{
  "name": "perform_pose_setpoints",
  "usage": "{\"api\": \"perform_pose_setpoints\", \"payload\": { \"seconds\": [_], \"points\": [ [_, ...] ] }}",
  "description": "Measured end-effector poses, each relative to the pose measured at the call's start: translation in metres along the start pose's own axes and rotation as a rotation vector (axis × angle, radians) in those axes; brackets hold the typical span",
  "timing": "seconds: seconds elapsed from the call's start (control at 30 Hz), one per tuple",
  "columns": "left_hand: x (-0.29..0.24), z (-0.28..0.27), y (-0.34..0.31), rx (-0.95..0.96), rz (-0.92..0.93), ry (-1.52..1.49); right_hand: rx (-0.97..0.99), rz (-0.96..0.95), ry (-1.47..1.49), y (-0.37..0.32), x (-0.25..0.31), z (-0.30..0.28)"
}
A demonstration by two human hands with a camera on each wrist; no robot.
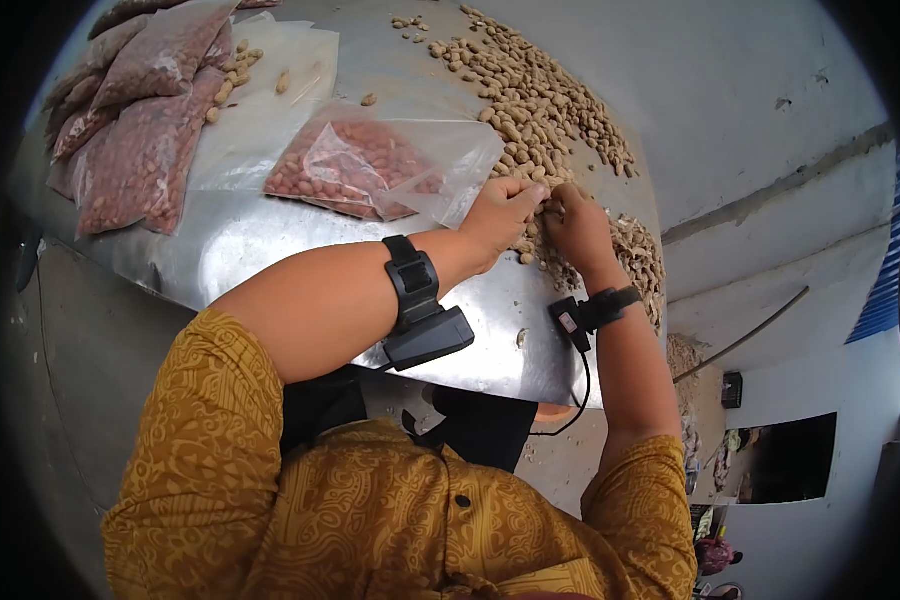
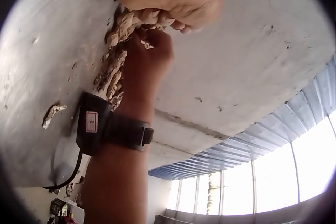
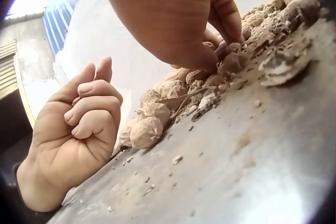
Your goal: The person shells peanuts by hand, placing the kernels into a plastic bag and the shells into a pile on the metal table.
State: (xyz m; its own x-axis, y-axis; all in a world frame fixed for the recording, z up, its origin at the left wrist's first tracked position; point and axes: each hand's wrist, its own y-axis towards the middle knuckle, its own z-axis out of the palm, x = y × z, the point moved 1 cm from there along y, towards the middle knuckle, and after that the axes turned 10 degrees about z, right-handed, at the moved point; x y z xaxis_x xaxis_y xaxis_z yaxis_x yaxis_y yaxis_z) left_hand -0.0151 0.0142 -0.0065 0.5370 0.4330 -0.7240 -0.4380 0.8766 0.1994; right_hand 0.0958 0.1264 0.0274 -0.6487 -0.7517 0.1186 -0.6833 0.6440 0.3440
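My left hand (image 3: 84, 124) is held beside the peanut pile with its fingers curled toward the palm; a small reddish bit, like a peanut kernel (image 3: 76, 99), peeks out between them. Close by, my right hand (image 1: 580, 235) reaches down into the near part of the pile. Its thumb and fingertips pinch a peanut (image 3: 222, 50) among shells and crumbs, partly covered by the fingers. Unshelled peanuts (image 1: 540, 110) spread over the metal table (image 1: 490, 340). Left of the hands lies a clear bag of reddish kernels (image 1: 340, 165), its mouth end toward my left hand.
Filled bags of kernels (image 1: 150, 130) are stacked at the far left. Flat clear plastic bags (image 1: 280, 90) lie next to them with a few loose peanuts on top. Broken shells (image 1: 638, 250) heap up at the right table edge, by a pale wall (image 1: 770, 100).
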Motion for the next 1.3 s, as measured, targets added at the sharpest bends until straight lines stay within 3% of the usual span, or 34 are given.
{"api": "perform_pose_setpoints", "payload": {
  "seconds": [0.23,0.37,0.47,0.6,0.77,0.87,0.9,1.0,1.13,1.17,1.2,1.23,1.3],
  "points": [
    [0.000,0.000,0.001,0.022,0.157,0.047,-0.004,-0.022,0.001,-0.001,0.012,0.001],
    [0.019,-0.002,0.011,-0.027,0.214,0.134,0.072,0.167,0.116,0.001,0.001,0.004],
    [0.026,0.001,0.015,-0.069,0.256,0.145,0.063,0.263,0.508,0.007,-0.015,0.000],
    [0.032,0.002,0.018,-0.027,0.290,0.210,-0.021,0.591,1.232,0.004,-0.011,-0.023],
    [0.030,0.001,0.012,0.040,0.274,0.185,0.188,0.377,2.020,0.001,-0.066,-0.015],
    [0.028,0.000,0.005,0.104,0.290,0.325,-0.055,0.324,2.257,0.001,-0.075,-0.005],
    [0.025,-0.001,0.004,0.123,0.283,0.363,-0.194,0.327,2.285,0.003,-0.070,-0.003],
    [0.014,-0.002,-0.002,0.113,0.309,0.370,-0.192,0.284,2.464,0.006,-0.067,0.000],
    [0.003,-0.002,-0.010,0.117,0.269,0.402,-0.337,0.603,2.607,0.008,-0.062,-0.005],
    [0.002,-0.002,-0.009,0.122,0.279,0.421,-0.515,0.714,2.401,0.009,-0.047,-0.011],
    [-0.001,-0.002,-0.011,0.127,0.287,0.441,-0.378,0.627,2.340,0.010,-0.050,-0.010],
    [-0.002,-0.002,-0.012,0.136,0.164,0.348,-0.248,0.541,2.271,0.009,-0.054,-0.009],
    [0.002,-0.002,-0.009,0.133,0.198,0.399,0.029,0.401,2.135,0.006,-0.050,-0.010]
  ]
}}
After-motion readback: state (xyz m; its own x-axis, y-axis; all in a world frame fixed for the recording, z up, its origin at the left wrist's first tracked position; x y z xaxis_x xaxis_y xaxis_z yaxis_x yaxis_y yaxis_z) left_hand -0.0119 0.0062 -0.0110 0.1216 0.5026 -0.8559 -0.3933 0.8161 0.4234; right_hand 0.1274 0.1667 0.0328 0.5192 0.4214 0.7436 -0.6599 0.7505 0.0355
